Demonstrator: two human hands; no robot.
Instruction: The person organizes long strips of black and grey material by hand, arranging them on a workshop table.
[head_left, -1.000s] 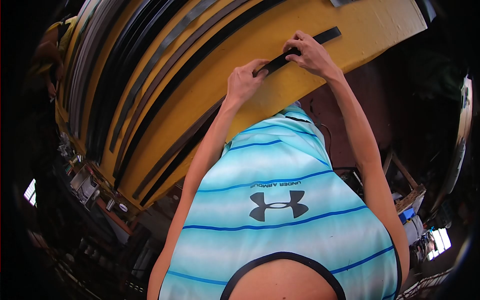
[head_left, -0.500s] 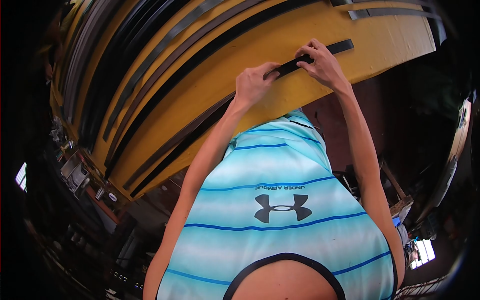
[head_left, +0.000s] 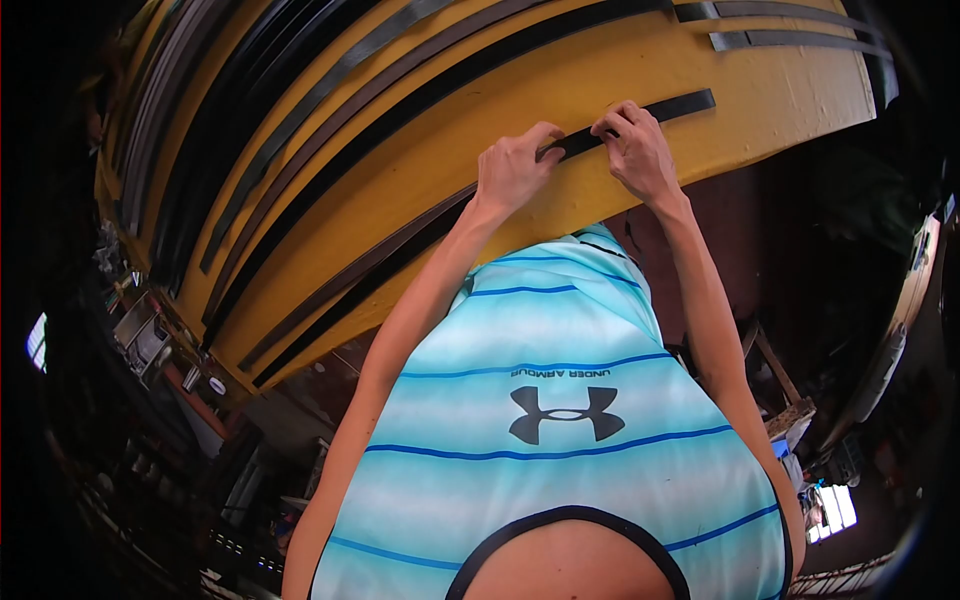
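A long black leather-like strap (head_left: pixel 682 104) runs slantwise along the near side of the yellow table, its squared end at the upper right. My left hand (head_left: pixel 512 172) is closed on it, with the index finger over the far edge and the thumb at the near edge. A short way to the right, my right hand (head_left: pixel 642 155) pinches the same strap with curled fingers and thumb. Beside the strap's left part lies a dark brown strap (head_left: pixel 345 280), partly hidden by my left wrist.
Several long straps, black (head_left: pixel 385 140), brown (head_left: pixel 330 130) and grey (head_left: pixel 300 100), lie lengthwise across the yellow table (head_left: pixel 800 90). Two short strap ends (head_left: pixel 760 40) sit at the far right. The table's near edge is just beyond my shirt (head_left: pixel 560 320).
My right hand has moved left and slightly down along the strap, closer to my left hand. More of the strap's right end shows. The view has shifted slightly.
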